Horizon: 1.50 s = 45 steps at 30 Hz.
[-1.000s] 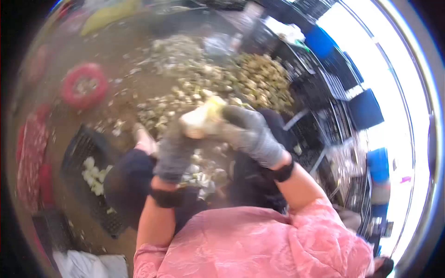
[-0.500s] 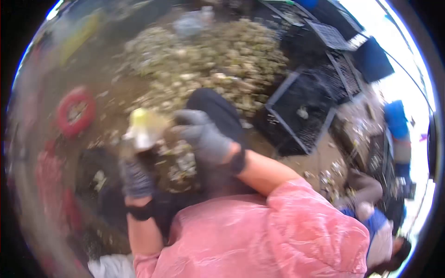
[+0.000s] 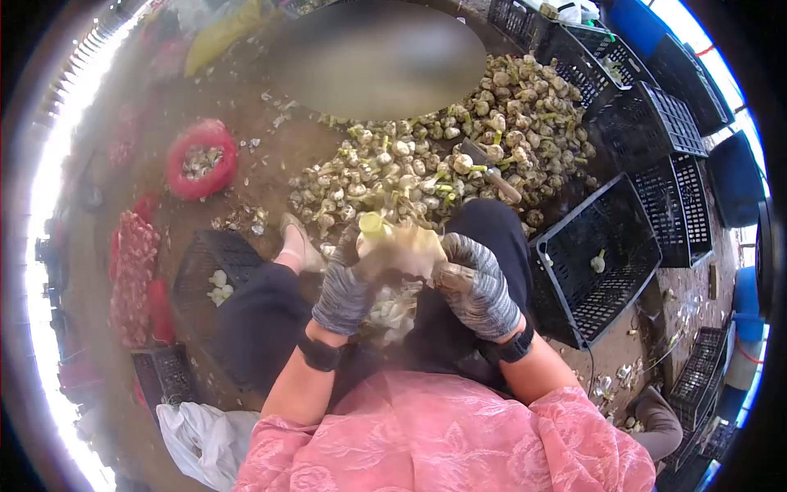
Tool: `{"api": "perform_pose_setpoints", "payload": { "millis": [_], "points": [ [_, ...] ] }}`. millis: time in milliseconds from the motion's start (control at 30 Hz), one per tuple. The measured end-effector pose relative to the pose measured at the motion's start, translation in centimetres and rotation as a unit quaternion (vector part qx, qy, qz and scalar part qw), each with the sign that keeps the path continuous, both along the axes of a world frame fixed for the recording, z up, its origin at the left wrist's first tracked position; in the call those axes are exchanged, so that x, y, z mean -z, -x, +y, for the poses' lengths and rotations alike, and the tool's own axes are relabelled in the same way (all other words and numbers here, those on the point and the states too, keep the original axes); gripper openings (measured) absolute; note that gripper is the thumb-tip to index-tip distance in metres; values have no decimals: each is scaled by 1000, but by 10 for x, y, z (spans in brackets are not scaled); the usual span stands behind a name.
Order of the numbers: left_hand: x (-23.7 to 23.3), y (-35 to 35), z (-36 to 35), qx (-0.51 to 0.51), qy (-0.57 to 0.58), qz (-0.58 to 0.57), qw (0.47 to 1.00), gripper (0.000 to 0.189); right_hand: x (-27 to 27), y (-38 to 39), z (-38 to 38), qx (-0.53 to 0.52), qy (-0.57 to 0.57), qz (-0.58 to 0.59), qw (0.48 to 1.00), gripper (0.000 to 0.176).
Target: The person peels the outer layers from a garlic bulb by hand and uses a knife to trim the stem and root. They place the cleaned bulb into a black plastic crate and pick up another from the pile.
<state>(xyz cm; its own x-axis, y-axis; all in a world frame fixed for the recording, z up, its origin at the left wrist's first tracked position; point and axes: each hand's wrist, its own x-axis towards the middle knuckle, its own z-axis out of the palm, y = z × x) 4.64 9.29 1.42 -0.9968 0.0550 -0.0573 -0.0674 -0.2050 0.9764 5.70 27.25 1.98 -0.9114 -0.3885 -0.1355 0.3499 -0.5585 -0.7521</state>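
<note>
My left hand (image 3: pixel 344 287), in a grey knit glove, is closed around a garlic bulb (image 3: pixel 375 226) whose cut pale-green stem faces up. Gloved the same way, my right hand (image 3: pixel 477 287) pinches the bulb's brownish papery skin (image 3: pixel 416 248), which stretches blurred between both hands. Beneath them, between my knees, lie white garlic skins (image 3: pixel 392 313). Just past my knees spreads a large heap of garlic bulbs (image 3: pixel 402 168) with short stems. A knife with a wooden handle (image 3: pixel 502 186) rests on that heap.
A black crate (image 3: pixel 602 261) with one bulb inside stands at my right; more black crates (image 3: pixel 668 123) are behind it. To the left are a pink-red bag (image 3: pixel 202 185) of garlic pieces, a dark crate (image 3: pixel 217 266) and a filled net sack (image 3: pixel 136 275). A white bag (image 3: pixel 201 439) lies lower left.
The view has swung and become sharper. Both hands are now level before me on the garlic, with its skin stretched between them; earlier the right hand was beside the bulb, blurred.
</note>
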Motion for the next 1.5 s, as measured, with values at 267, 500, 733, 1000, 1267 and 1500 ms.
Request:
{"api": "perform_pose_setpoints", "payload": {
  "millis": [267,500,733,1000,1267,1500],
  "points": [
    [16,21,30,196,-442,-195,853,45,-11,2,32,52,321,-138,935,23],
    [44,34,41,141,220,138,955,38,-27,-25,55,110,407,-72,904,21],
    [2,8,88,275,-220,-102,931,47,-14,-61,75,141,338,5,931,26],
    [16,-5,90,261,142,45,954,39,-17,-94,110,232,71,111,964,14],
    [15,4,94,277,123,-187,935,59,5,-89,111,262,12,150,953,27],
    [19,-13,99,178,3,-73,981,53,17,-76,88,155,370,20,916,23]
  ]
}}
